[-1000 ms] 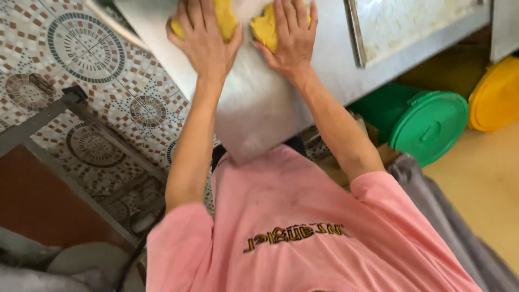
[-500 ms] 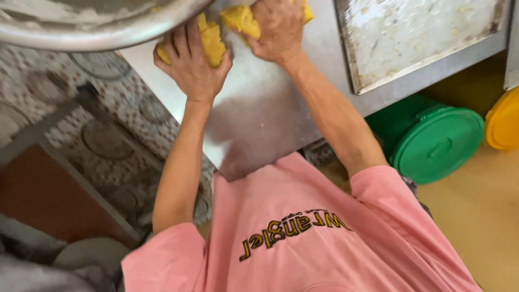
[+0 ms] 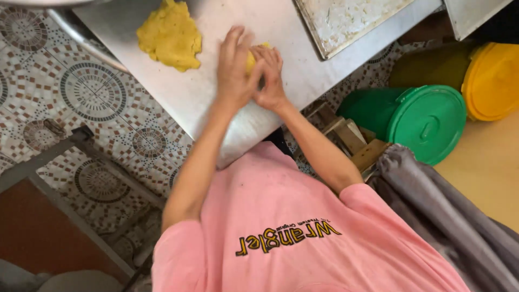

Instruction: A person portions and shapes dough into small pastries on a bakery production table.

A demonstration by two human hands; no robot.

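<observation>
My left hand [image 3: 234, 73] and my right hand [image 3: 271, 81] are pressed together on the steel table [image 3: 216, 116]. Between them they cup a small piece of yellow dough [image 3: 252, 57], and only its top edge shows past my fingers. A larger, flattened lump of yellow dough [image 3: 170, 35] lies free on the table to the left of my hands, untouched. My pink shirt fills the bottom of the view.
A floured metal tray [image 3: 346, 21] lies on the table at the right. Beside the table stand a green lidded bucket [image 3: 427, 121] and a yellow one [image 3: 494, 81], with grey cloth [image 3: 443, 216] below. A metal frame [image 3: 54, 157] stands on the patterned tile floor at left.
Earlier each hand pressed its own lump of dough. Now both hands have come together on one small piece, and the bigger lump lies let go at the left.
</observation>
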